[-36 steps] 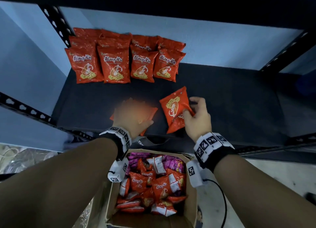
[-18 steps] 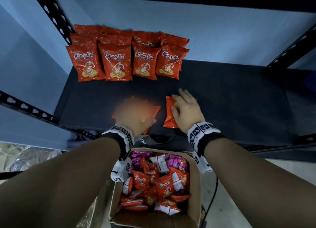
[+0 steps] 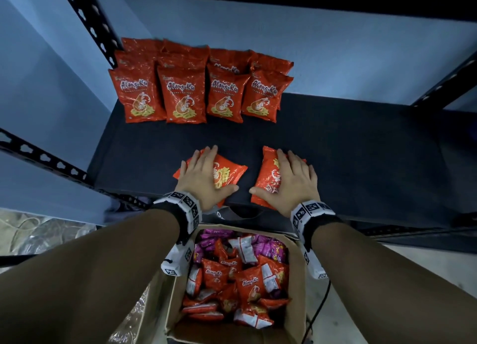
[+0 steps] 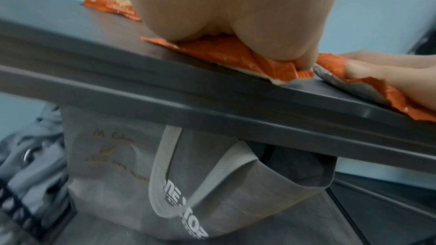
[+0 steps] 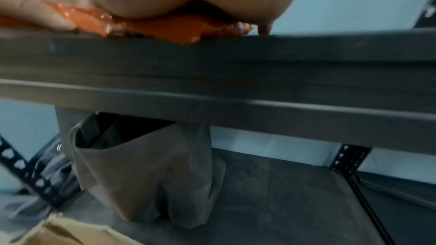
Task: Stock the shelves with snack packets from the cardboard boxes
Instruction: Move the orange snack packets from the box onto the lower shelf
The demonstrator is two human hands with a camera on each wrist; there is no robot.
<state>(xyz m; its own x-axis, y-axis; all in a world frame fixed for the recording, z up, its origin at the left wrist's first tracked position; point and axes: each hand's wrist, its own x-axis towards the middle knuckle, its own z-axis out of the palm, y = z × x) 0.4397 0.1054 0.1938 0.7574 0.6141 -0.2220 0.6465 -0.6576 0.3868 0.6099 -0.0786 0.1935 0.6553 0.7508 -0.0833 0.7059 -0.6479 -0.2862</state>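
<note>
Packets of prawn crackers are pressed flat near the front edge of a dark shelf (image 3: 335, 142) by two spread hands — the left hand (image 3: 204, 178) lies with straight fingers on the left packet (image 3: 229, 173), the right hand (image 3: 291, 181) in the same way on the right packet (image 3: 268, 173). Neither packet is gripped; both are only held down under flat palms.

Risk is judged to lie at the edge. In the wrist views the near corners of both packets are seen at, or just over, the shelf lip, so a packet could be dragged off as a palm is lifted or drawn back, and dropped past the lip. The film looks slick, and a push toward the back could send a packet skewing rather than sliding straight. Hard pressure could also crush the contents.

Behind, well apart from the hands, stocked packets (image 3: 185, 95) are ranged in overlapping rows at the back left of the shelf; bare shelf lies between, so nothing is seen to bar the way. Below the shelf's front edge an open cardboard box (image 3: 175, 318) is seen, holding many more red packets and some purple ones. A grey tote bag (image 4: 188, 183) stands on the lower level, and perforated uprights frame the unit.
</note>
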